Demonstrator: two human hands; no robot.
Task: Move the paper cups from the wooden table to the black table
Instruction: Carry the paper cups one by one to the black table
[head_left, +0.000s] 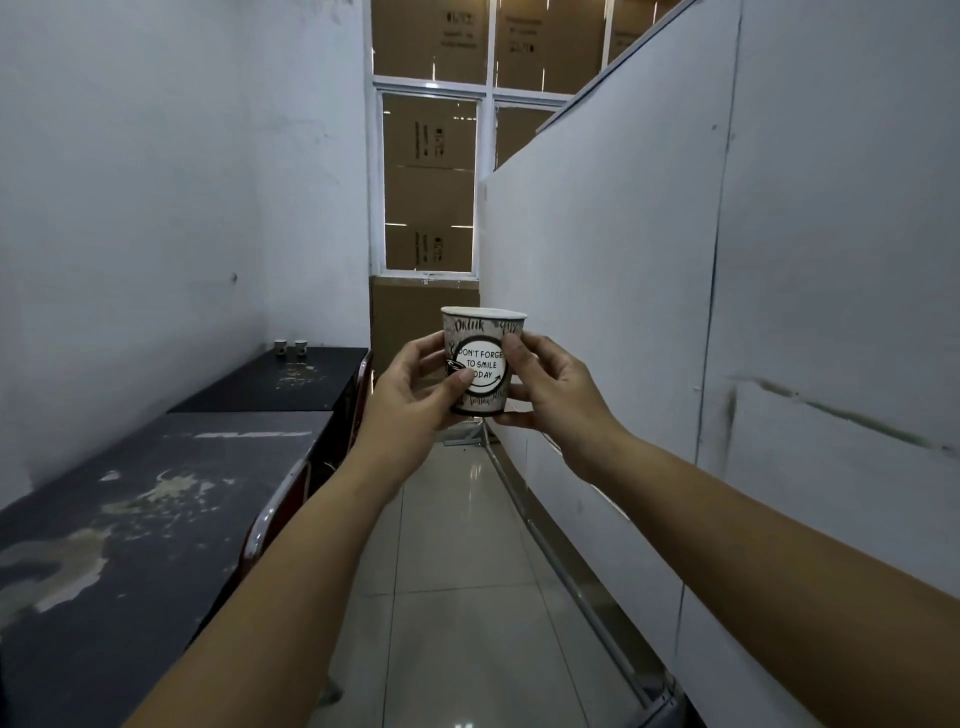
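Upright printed paper cup (482, 361) held mid-air between both hands, left hand (415, 387) and right hand (558, 387) each closed around its sides, two more cups (291, 347) far left on black table (270, 384), tiled floor (467, 571) below.

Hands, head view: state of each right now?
Left hand: closed on the paper cup, thumb across its front.
Right hand: closed on the same cup, from its right side.
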